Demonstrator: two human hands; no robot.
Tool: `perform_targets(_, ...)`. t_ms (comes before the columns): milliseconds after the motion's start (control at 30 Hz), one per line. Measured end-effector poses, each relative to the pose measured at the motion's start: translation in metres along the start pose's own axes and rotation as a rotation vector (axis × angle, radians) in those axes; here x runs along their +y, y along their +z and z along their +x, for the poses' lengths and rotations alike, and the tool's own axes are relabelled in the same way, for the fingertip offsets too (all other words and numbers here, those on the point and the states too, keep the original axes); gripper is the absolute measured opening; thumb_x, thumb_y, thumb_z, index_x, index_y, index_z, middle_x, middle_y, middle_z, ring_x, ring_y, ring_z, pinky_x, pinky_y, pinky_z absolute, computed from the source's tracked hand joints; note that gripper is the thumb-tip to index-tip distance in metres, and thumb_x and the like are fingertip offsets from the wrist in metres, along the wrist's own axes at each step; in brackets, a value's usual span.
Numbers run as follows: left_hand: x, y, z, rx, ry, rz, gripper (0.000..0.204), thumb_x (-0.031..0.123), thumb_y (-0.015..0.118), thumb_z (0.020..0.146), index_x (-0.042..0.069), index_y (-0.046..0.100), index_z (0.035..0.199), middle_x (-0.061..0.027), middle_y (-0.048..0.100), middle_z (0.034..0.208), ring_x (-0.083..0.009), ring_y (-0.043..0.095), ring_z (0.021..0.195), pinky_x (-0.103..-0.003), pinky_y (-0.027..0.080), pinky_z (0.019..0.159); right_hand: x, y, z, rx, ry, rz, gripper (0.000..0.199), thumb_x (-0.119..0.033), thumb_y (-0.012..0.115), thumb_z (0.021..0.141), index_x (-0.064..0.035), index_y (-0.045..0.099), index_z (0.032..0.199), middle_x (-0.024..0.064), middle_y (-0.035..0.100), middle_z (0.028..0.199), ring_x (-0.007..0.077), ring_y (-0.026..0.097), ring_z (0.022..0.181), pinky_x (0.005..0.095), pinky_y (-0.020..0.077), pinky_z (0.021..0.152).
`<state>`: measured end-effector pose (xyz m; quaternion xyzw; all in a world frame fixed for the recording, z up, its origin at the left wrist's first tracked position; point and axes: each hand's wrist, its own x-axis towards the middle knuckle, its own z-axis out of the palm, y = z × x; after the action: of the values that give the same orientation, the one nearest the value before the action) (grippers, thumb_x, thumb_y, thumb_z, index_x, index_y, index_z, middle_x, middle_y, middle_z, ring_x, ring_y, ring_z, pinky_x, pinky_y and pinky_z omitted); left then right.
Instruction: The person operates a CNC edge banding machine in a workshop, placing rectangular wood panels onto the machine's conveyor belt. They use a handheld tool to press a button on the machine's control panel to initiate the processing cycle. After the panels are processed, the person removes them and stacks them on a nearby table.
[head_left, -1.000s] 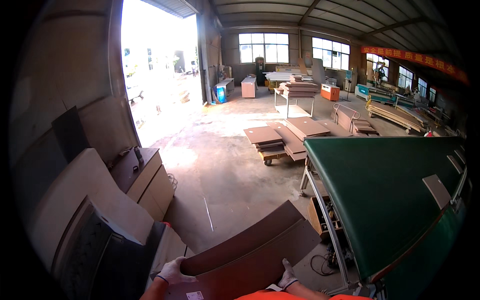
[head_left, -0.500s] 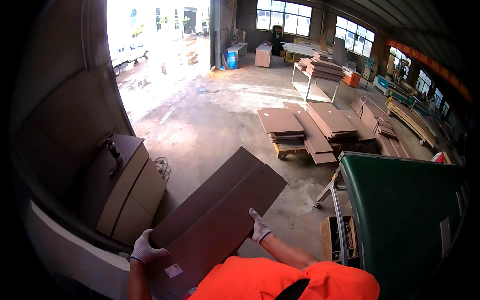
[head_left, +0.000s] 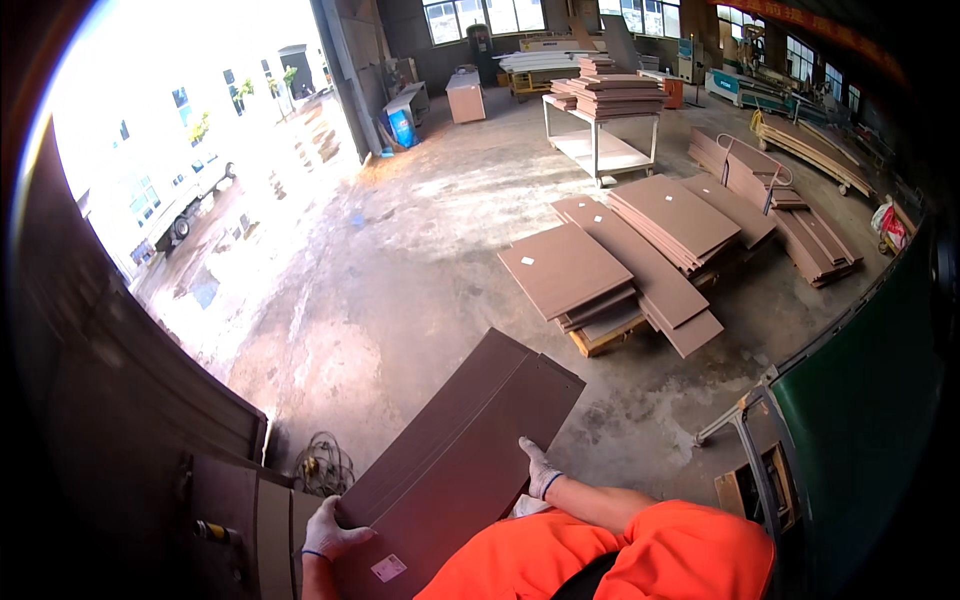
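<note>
Long dark-brown boards (head_left: pixel 455 475), at least two lying one over another and slightly offset, slant across the front of my body. My left hand (head_left: pixel 337 530), in a whitish knit glove, grips their left edge near the close end, thumb on top. On the right edge, about midway along, my gloved right hand (head_left: pixel 541 470) is closed with its thumb up; its other fingers are hidden beneath. A white label (head_left: pixel 388 568) is stuck on the top board near my left hand.
Ahead to the right lie low stacks of brown panels (head_left: pixel 567 270) and a white-framed trolley (head_left: pixel 598 155) loaded with more. A green-topped table (head_left: pixel 860 400) stands close on my right. Coiled cable (head_left: pixel 324 465) lies on the floor at left, beside a cabinet (head_left: pixel 274 540). A wide doorway opens at far left.
My view has shifted, with the panel stacks now closer and the green table farther right. The cabinet has slid down toward the lower left. Both hands keep hold of the boards.
</note>
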<state>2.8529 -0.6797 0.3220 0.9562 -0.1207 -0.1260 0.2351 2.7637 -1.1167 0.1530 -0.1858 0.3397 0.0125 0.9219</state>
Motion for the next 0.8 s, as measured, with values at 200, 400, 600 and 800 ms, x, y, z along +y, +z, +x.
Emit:
perform_targets(200,0.05,-0.026,0.208,0.119,0.047,-0.227,0.092,0.043,0.099,0.046,0.0,0.064,0.12,-0.0166,0.075,0.105,-0.0308,0.073,0.099,-0.04,0.058,0.089,-0.116,0.09,0.205,0.104,-0.183,-0.197,0.062,-0.054,0.069,0.095,-0.0142,0.057,0.141,0.0066,0.064,0.138,0.0267,0.06,0.127,0.0494,0.0505,0.105)
perform_targets(400,0.076,-0.06,0.452,0.229,0.252,0.103,0.093,0.049,0.097,0.06,0.004,0.061,0.132,-0.0125,0.07,0.095,-0.0313,0.066,0.085,-0.044,0.056,0.079,-0.244,0.227,0.346,-0.009,0.054,0.009,0.055,-0.052,0.066,0.097,-0.0162,0.059,0.138,0.0072,0.064,0.136,0.0276,0.061,0.125,0.0498,0.0508,0.105)
perform_targets(600,0.193,-0.11,0.75,-0.044,0.182,-0.018,0.098,0.054,0.097,0.048,0.0,0.067,0.124,-0.0178,0.075,0.11,-0.0322,0.073,0.104,-0.041,0.057,0.093,-0.37,0.267,0.526,0.079,-0.175,0.124,0.059,-0.051,0.066,0.096,-0.0113,0.059,0.139,0.0072,0.063,0.136,0.0272,0.06,0.124,0.047,0.0495,0.106)
perform_targets(800,0.282,-0.098,1.035,-0.186,0.306,0.121,0.096,0.06,0.093,0.052,0.003,0.068,0.126,-0.0185,0.073,0.118,-0.0345,0.069,0.114,-0.043,0.054,0.101,-0.48,0.314,0.66,0.073,-0.271,0.283,0.057,-0.053,0.059,0.099,-0.0145,0.057,0.141,0.0073,0.061,0.141,0.0308,0.057,0.128,0.0507,0.048,0.108)
